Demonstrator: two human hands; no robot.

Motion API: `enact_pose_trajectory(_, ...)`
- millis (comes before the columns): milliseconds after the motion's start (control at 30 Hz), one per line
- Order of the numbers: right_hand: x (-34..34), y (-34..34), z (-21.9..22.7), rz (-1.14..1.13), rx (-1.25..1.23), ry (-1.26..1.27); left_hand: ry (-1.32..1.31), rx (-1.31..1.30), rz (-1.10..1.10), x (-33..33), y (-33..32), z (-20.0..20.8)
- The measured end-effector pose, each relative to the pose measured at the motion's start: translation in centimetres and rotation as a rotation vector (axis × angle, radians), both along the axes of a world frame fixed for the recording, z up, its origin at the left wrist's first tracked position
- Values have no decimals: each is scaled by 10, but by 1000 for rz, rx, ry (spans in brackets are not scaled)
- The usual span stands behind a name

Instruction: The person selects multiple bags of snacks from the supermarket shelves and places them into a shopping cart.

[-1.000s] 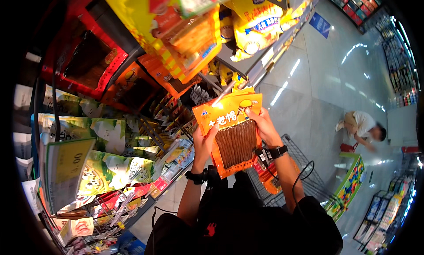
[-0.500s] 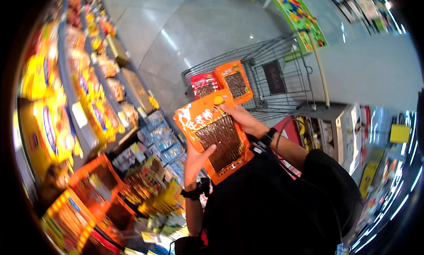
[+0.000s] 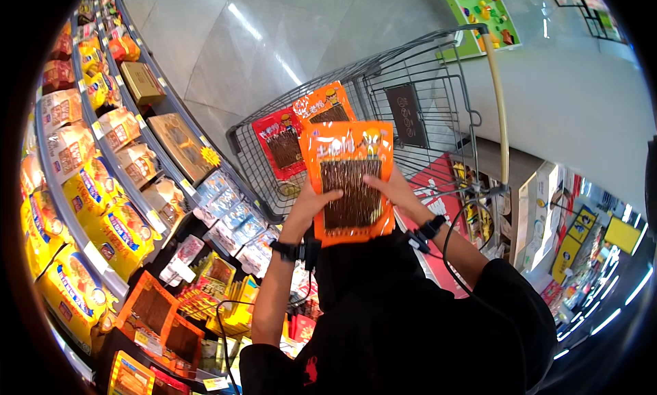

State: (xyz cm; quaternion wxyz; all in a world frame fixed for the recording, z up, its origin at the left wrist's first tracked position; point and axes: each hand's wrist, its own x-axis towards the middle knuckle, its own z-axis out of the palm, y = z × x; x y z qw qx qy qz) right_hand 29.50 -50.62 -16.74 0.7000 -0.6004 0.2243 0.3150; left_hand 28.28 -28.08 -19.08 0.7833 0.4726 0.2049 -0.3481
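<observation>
Both my hands hold up an orange food packet [image 3: 351, 193] with a clear window showing brown strips. My left hand [image 3: 311, 207] grips its left edge, thumb lying on the window. On the opposite edge is my right hand [image 3: 391, 192], its thumb also pressed on the front. The other fingers of both hands are hidden behind the packet. Just beyond it, in a wire shopping cart [image 3: 383, 73], lie a red packet [image 3: 280, 143] and a second orange packet [image 3: 321, 102] of similar look, partly covered by the held one.
Shelves of bagged snacks [image 3: 123, 234] run along the left, with flat boxes [image 3: 179, 145] on the lower tier. Orange packets [image 3: 147, 306] stand at lower left. The cart's pale handle [image 3: 498, 114] is at right, near a display counter [image 3: 527, 203]. Farther off is a green play table [image 3: 479, 15].
The held packet has turned from tilted to nearly upright, and my right hand has shifted from its top to its right edge. The view has swung, so the cart appears larger and farther left.
</observation>
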Motion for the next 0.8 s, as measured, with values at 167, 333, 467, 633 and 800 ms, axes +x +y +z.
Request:
enact_pose_trajectory(167,93,-23,-119,78,-18,-78,110,79,165,66,-44,-107)
enact_pose_trajectory(333,149,-3,-195,226,-11,-51,220,121,331,82,-39,-192)
enact_pose_trajectory(467,144,-5,-293,651,-717,-300,115,710,172,82,-37,-242)
enact_pose_trajectory(633,125,-15,-328,569,-518,-215,207,461,263,89,-36,-252)
enact_pose_trajectory(800,136,-11,-320,331,-172,86,146,453,289,83,-40,-270)
